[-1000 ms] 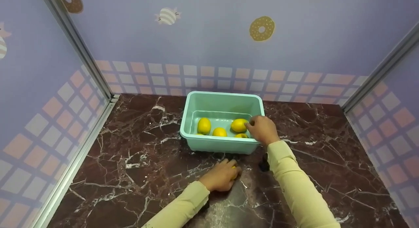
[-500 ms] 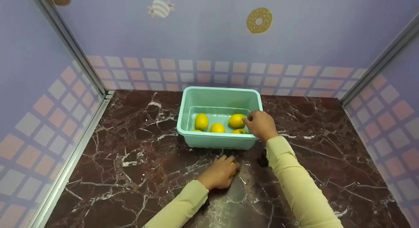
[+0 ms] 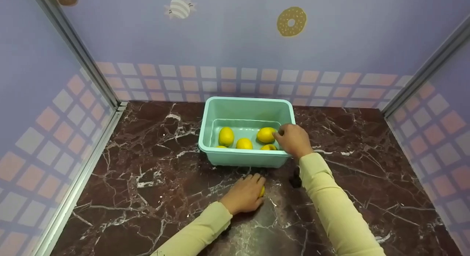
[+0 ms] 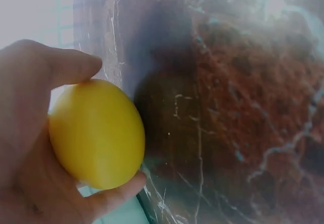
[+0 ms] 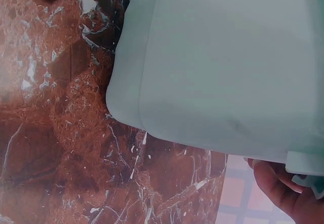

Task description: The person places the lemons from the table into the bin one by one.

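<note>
My left hand (image 3: 243, 194) grips a yellow lemon (image 4: 98, 135) close over the tabletop, in front of a mint-green plastic bin (image 3: 246, 159). In the left wrist view the thumb and fingers hold opposite sides of the fruit; from the head only a sliver of it shows past the fingers. My right hand (image 3: 293, 140) holds the bin's right rim, its fingertips reaching over to the inside. Inside the bin lie several more lemons (image 3: 226, 136), some partly hidden behind the front wall. The right wrist view shows the bin's outer wall (image 5: 228, 72) and a few fingers (image 5: 273, 183) at its edge.
The dark red marble-patterned tabletop (image 3: 154, 201) spreads around the bin. A purple back wall (image 3: 235, 43) with pink and white squares stands close behind it. Side panels rise at left and right, joined by grey metal strips (image 3: 79, 46).
The head view has tilted, so everything sits a little higher in it. My left hand has turned slightly on the lemon. My right hand stays at the rim.
</note>
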Demonstrator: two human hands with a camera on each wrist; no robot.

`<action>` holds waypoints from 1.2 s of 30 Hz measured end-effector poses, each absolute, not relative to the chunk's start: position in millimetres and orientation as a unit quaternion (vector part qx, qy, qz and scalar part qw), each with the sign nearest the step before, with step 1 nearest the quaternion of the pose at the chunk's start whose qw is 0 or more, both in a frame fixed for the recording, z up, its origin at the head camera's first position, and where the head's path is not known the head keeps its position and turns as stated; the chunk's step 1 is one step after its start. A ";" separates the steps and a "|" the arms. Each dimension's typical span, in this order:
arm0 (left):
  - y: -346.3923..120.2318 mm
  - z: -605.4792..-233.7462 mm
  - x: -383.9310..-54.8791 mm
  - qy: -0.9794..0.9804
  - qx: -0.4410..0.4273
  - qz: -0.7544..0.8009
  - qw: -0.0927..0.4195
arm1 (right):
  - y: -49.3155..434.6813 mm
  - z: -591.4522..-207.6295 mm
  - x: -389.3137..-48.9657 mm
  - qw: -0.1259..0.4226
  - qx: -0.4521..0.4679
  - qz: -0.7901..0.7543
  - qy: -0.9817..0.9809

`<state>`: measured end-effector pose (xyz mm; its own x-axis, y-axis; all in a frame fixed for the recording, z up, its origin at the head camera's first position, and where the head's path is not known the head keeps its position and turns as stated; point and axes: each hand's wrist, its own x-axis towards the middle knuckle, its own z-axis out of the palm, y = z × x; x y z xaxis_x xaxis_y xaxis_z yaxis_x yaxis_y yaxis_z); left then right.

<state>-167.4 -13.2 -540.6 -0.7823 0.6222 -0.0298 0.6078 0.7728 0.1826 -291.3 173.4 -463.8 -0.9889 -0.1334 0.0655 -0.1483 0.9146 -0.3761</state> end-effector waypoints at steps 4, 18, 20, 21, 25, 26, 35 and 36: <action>-17.8 -537.8 -166.0 0.943 0.323 0.075 0.027 | 171.5 -464.6 -290.7 0.013 0.069 0.199 -0.977; -26.7 -529.4 -165.4 0.932 0.353 0.077 0.015 | 170.7 -464.2 -290.2 0.019 0.073 0.202 -0.976; -28.0 -528.8 -165.6 0.933 0.352 0.078 0.016 | 170.5 -464.2 -290.2 0.015 0.071 0.204 -0.976; -28.5 -528.4 -165.8 0.933 0.352 0.078 0.015 | 170.6 -464.1 -290.3 0.014 0.071 0.205 -0.976; -28.5 -526.8 -166.6 0.932 0.354 0.079 0.008 | 171.8 -463.9 -290.2 0.015 0.068 0.204 -0.976; -28.2 -526.0 -166.7 0.931 0.356 0.078 0.006 | 172.1 -463.9 -290.1 0.016 0.068 0.203 -0.977; -25.6 -518.5 -167.9 0.928 0.365 0.076 0.003 | 173.4 -463.9 -290.8 0.015 0.067 0.202 -0.977; -25.5 -518.0 -168.2 0.927 0.366 0.076 0.002 | 173.6 -463.7 -290.7 0.013 0.067 0.200 -0.977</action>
<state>-168.2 -25.5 -518.0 -0.7318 0.6795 0.0522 0.6790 0.7202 0.1425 -290.7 173.6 -463.7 -0.9906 -0.1264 0.0532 -0.1371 0.9105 -0.3900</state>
